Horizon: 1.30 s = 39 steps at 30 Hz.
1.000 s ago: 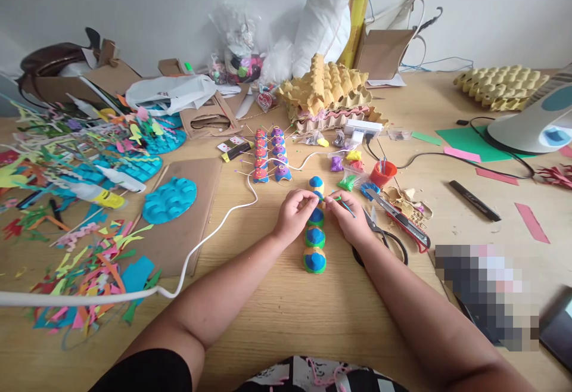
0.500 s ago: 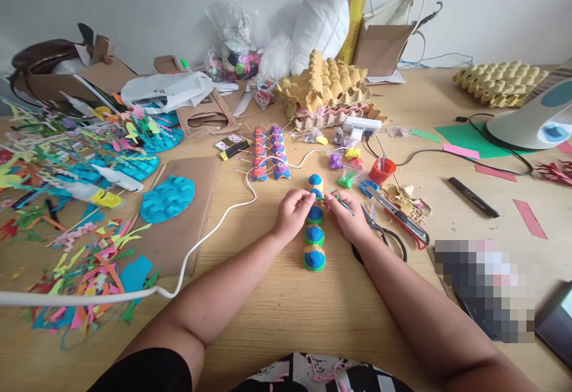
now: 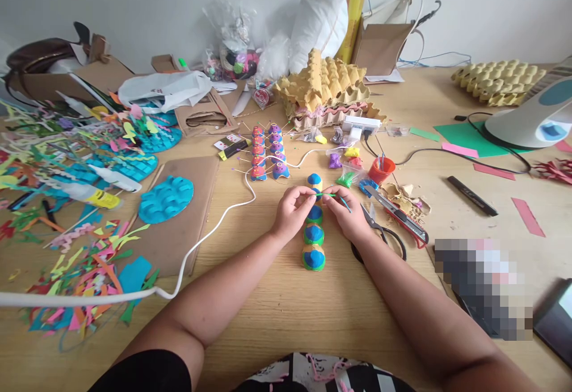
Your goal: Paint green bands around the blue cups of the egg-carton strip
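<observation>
Green strand [image 3: 329, 195], shifted since a second ago, shows more plainly across the gap between the hands. Left hand [image 3: 292, 208]: grip pinched on strand, its tip hidden. Right hand [image 3: 347, 214]: grip pinched on strand and slim blue stick [image 3: 345, 204], partly covered. Blue-and-green domed row [image 3: 314, 235]: on desk [image 3: 268, 308], beneath fingertips, second dome partly masked. Scissors [image 3: 393, 238]: partly behind right wrist. Dark device [image 3: 556, 317]: cut off at right edge.

This is a craft workspace: a wooden table [image 3: 263, 314] strewn with paper scraps [image 3: 109, 271], glue bottles [image 3: 117, 179], scissors [image 3: 384, 236], a utility knife [image 3: 397, 215] and stacked egg trays [image 3: 333, 85].
</observation>
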Available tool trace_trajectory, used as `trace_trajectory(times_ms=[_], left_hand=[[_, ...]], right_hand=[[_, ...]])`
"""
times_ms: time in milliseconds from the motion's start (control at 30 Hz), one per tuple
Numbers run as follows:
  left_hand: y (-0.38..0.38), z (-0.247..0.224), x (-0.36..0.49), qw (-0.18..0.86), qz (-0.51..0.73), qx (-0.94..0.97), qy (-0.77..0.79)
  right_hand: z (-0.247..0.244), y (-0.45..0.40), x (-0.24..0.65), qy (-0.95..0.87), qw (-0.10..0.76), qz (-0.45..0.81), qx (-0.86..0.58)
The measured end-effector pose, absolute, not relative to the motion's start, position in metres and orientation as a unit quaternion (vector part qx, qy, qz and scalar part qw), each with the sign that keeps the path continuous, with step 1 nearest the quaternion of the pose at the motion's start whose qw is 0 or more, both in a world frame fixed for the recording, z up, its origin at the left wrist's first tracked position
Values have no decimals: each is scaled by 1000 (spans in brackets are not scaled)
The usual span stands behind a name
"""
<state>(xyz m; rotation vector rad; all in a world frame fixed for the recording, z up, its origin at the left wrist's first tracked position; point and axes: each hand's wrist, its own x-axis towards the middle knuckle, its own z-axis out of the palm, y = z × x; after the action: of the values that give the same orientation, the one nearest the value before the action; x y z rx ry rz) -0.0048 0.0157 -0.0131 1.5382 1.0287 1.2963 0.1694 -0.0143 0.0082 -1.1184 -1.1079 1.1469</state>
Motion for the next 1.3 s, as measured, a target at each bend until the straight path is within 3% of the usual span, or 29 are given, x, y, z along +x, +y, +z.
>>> trace_trajectory(times_ms=[1300], left_hand=[[13,0,-4,455,510,599,417]], right_hand=[[14,-16,170,-515,530,450,-502]])
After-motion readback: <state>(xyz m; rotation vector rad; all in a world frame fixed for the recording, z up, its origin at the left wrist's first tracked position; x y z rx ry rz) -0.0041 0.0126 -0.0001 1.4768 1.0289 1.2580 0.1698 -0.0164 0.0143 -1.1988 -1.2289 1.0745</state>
